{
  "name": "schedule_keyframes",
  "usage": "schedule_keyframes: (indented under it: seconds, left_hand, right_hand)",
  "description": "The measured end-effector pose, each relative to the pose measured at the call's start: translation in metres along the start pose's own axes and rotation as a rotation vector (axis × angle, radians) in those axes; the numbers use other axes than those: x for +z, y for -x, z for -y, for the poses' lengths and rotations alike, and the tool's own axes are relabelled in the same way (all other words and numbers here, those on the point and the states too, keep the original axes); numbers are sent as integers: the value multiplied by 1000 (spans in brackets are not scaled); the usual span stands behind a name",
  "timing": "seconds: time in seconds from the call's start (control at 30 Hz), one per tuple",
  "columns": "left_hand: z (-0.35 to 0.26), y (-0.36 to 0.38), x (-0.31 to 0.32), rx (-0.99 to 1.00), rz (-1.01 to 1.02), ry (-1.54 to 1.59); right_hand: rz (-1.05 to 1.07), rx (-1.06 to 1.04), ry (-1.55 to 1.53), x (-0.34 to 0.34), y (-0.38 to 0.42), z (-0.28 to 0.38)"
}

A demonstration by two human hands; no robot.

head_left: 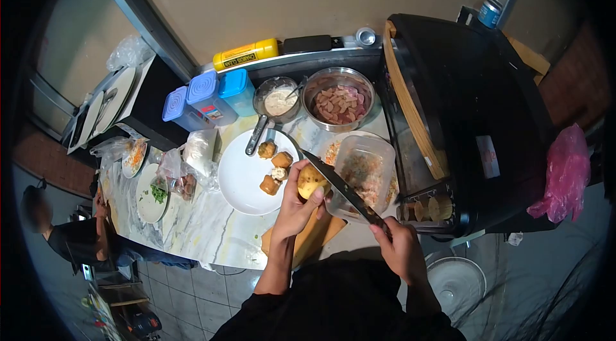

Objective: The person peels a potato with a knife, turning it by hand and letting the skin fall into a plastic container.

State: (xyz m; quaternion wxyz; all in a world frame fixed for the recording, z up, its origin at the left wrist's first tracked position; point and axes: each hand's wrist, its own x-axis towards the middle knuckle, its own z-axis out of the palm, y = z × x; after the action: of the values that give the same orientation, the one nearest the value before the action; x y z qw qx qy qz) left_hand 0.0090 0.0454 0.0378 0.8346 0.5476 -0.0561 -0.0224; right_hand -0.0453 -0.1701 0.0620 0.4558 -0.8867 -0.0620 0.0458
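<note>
My left hand (293, 214) is wrapped round a potato (309, 182), with a yellowish patch showing beside brown skin. In my right hand (402, 250) is a long, dark-bladed knife (346, 192), its blade slanting across the potato's right side in this view. Just left of them, a big white plate (236, 180) carries several browned chunks (269, 184), some with pale filling, and a grey-handled tool (256, 136) at its rim. Behind the knife stands a clear plastic tub (385, 151) of pinkish, orange-flecked mixture. A wooden board (332, 230) lies below my hands.
A metal bowl (310, 119) of sliced meat and a bowl of white powder (280, 102) stand behind. Lidded containers (215, 108) line the back left. To the right is a large black oven-like appliance (468, 116). Another person (74, 238) is at the far left.
</note>
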Motion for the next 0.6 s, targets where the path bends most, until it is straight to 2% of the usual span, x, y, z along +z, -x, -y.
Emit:
schedule_keyframes:
  seconds: [0.1, 0.2, 0.23, 0.3, 0.37, 0.6]
  left_hand:
    - [-14, -5, -2, 43, 0, -21]
    - [-21, -9, -2, 24, -11, -72]
    - [-23, -10, 1, 78, -23, -93]
    - [-23, -13, 1, 137, -31, -110]
    - [-22, -15, -5, 184, 76, -37]
    - [-32, -17, -3, 216, 129, -80]
  right_hand:
    - [83, 77, -14, -19, 7, 15]
    - [120, 96, 125, -32, 15, 27]
    - [113, 96, 131, -36, 18, 30]
    - [87, -31, 245, -42, 23, 31]
    - [73, -26, 261, -47, 27, 39]
    - [-32, -78, 291, -51, 39, 37]
